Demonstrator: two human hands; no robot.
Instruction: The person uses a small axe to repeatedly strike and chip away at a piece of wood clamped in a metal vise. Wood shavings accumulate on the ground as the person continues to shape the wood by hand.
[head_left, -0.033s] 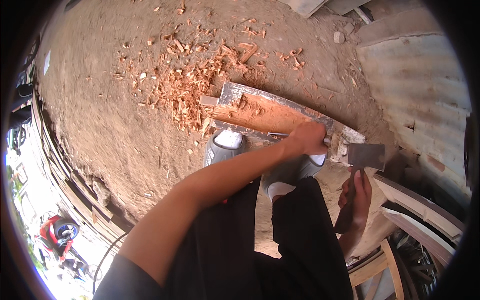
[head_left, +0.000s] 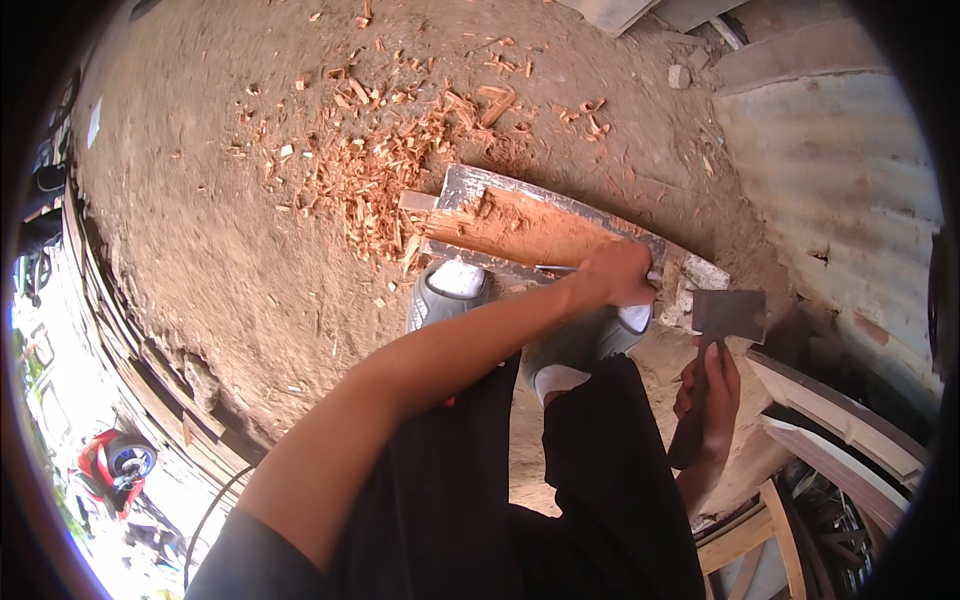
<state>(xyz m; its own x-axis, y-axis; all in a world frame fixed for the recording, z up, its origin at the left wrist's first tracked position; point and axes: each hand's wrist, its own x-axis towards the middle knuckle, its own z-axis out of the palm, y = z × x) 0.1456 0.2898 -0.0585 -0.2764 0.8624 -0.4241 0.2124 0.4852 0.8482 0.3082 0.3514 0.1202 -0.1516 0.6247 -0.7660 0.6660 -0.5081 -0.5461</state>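
My left hand (head_left: 615, 273) is closed round a chisel (head_left: 556, 267), whose thin metal shaft points left over the hollowed wood block (head_left: 545, 232). The butt of its handle shows just past my fist. My right hand (head_left: 712, 385) grips the dark handle of a mallet (head_left: 729, 315), its rectangular head raised to the right of the chisel's butt and apart from it. The block is a long weathered piece with a fresh orange-brown trough cut into it. It lies slantwise on the ground before my feet.
Wood chips (head_left: 385, 165) are strewn over the dirt ground beyond the block. My grey shoes (head_left: 450, 290) stand against its near side. A corrugated metal sheet (head_left: 840, 190) rises at right, with stacked boards (head_left: 845, 415) below. A red motorcycle (head_left: 115, 470) is at far left.
The mallet head has shifted very slightly left and down with my right hand. My left hand, the chisel and the block look the same.
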